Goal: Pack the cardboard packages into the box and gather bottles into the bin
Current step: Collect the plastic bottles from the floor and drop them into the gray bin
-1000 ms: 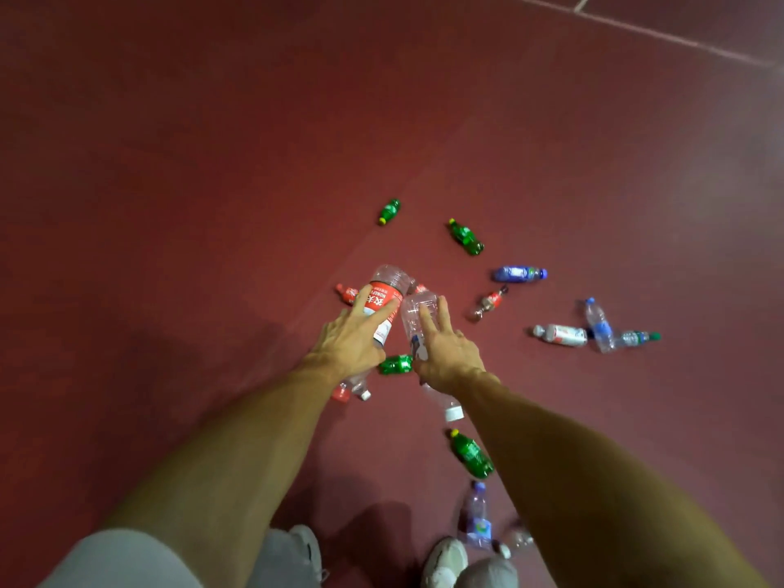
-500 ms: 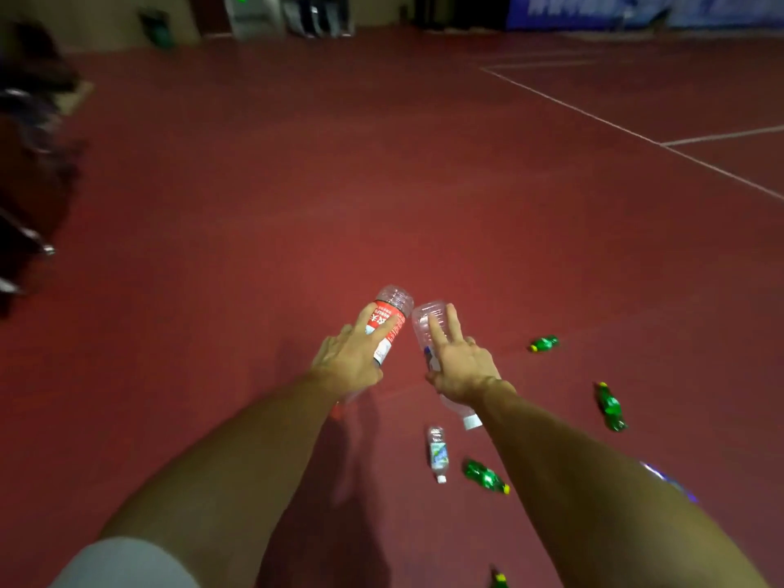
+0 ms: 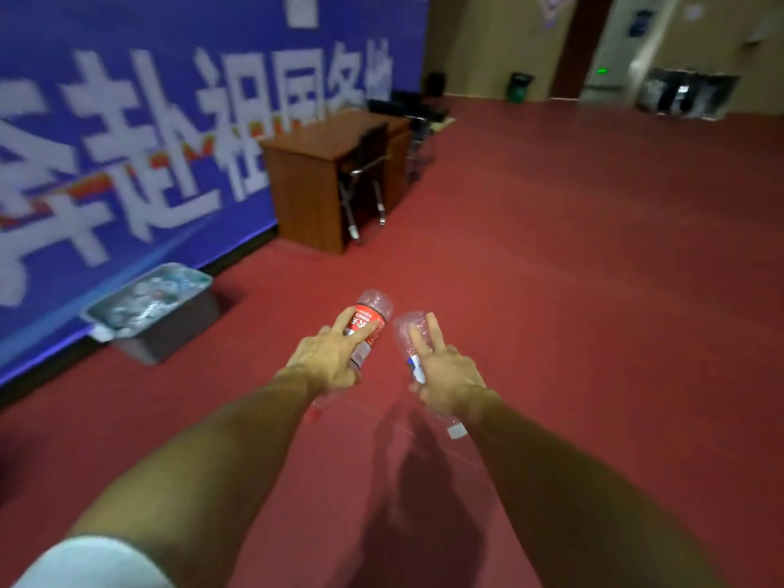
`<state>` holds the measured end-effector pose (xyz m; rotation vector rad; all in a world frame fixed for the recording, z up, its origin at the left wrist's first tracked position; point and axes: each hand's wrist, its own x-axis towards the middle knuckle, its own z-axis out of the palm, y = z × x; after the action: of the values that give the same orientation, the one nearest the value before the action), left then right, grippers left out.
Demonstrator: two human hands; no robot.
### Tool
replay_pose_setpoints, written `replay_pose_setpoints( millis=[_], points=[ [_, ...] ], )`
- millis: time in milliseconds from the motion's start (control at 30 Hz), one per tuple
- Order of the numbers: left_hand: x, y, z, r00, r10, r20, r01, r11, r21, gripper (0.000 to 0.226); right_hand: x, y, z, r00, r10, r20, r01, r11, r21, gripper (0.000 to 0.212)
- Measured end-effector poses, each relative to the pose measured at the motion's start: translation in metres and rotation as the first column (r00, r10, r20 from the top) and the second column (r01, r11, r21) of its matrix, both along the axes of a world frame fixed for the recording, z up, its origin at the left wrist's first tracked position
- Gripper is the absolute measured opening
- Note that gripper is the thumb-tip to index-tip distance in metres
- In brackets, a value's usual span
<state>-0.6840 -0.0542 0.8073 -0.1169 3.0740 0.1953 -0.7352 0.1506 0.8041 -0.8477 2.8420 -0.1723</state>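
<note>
My left hand (image 3: 329,360) grips a clear plastic bottle with a red label (image 3: 370,314), its base pointing away from me and its red cap below my wrist. My right hand (image 3: 445,375) grips a second clear bottle (image 3: 407,328) with a blue and white label, cap end sticking out under the wrist. Both bottles are held above the red floor. A grey plastic bin (image 3: 186,320) filled with several bottles stands on the floor to the front left, against the banner.
A large blue banner (image 3: 127,142) with white characters runs along the left side. A brown wooden desk (image 3: 309,184) with black chairs stands behind the bin. A green waste bin (image 3: 519,87) stands by the far wall. Red floor (image 3: 594,290) stretches to the right.
My view has swung left and lifted off the bottles scattered on the floor; the banner, desk and grey bin now show. Both hands still hold the same two bottles.
</note>
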Motion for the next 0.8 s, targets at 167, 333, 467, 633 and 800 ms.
replay_pose_setpoints(
  millis=[167, 333, 467, 633, 800],
  points=[
    [0.045, -0.161, 0.004, 0.984, 0.177, 0.002, -0.177, 0.984, -0.015, 0.063, 0.006, -0.178, -0.001, 0.986, 0.169, -0.01, -0.169, 0.986, -0.003, 0.092],
    [0.09, -0.28, 0.008, 0.936, 0.351, -0.04, -0.35, 0.936, 0.019, 0.057, 0.018, -0.314, 0.011, 0.953, 0.304, 0.01, -0.304, 0.953, -0.007, 0.094],
    [0.106, -0.358, 0.01, 0.892, 0.451, -0.03, -0.451, 0.892, 0.009, 0.056, 0.011, -0.411, 0.015, 0.917, 0.398, 0.006, -0.398, 0.917, -0.005, 0.096],
    [0.093, -0.429, -0.001, 0.862, 0.507, -0.002, -0.507, 0.862, 0.016, 0.056, -0.013, -0.497, 0.012, 0.885, 0.465, 0.029, -0.466, 0.885, 0.024, 0.096],
    [0.038, -0.514, -0.004, 0.825, 0.565, -0.013, -0.565, 0.825, -0.009, 0.058, -0.076, -0.594, 0.006, 0.86, 0.51, 0.023, -0.511, 0.859, 0.025, 0.096]
  ],
)
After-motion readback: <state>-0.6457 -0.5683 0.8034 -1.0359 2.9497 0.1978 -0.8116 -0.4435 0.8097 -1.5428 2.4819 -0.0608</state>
